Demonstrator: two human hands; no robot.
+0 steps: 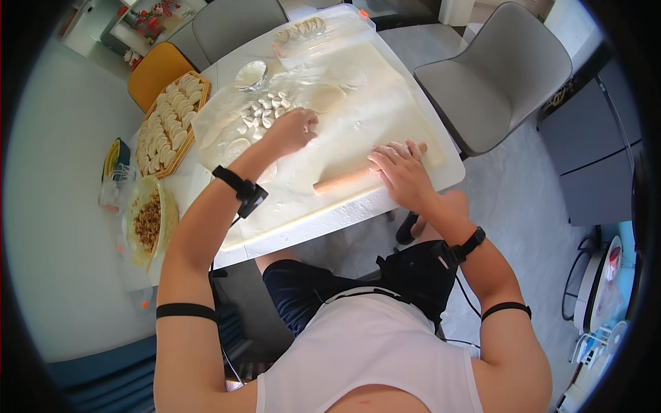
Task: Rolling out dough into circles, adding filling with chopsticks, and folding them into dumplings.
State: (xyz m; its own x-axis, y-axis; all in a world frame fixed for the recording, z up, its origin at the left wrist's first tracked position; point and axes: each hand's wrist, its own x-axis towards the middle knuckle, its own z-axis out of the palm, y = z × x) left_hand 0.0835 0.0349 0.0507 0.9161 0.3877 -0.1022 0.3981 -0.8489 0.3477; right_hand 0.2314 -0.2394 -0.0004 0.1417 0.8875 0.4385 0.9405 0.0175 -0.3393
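My right hand [402, 168] lies over a wooden rolling pin [341, 181] near the table's front edge, its fingers draped across the right part of the pin. Above the floured mat [356, 137], my left hand [292, 130] has its fingers curled inward. Something pale may be between its fingertips, but the hand mostly hides it. Several small dough pieces [266, 108] are scattered just beyond that hand. A flat round dough wrapper [328, 99] lies to their right. Another wrapper [237, 148] rests to the left, and one more [269, 173] shows partly behind my left forearm.
A small bowl of flour [251, 76] stands behind the dough pieces. At the far edge, a clear plastic container [351, 31] holds dumplings. To the left are a wooden tray [182, 161] of dumplings and a bowl [170, 209] of filling. A grey chair [480, 93] stands right of the table.
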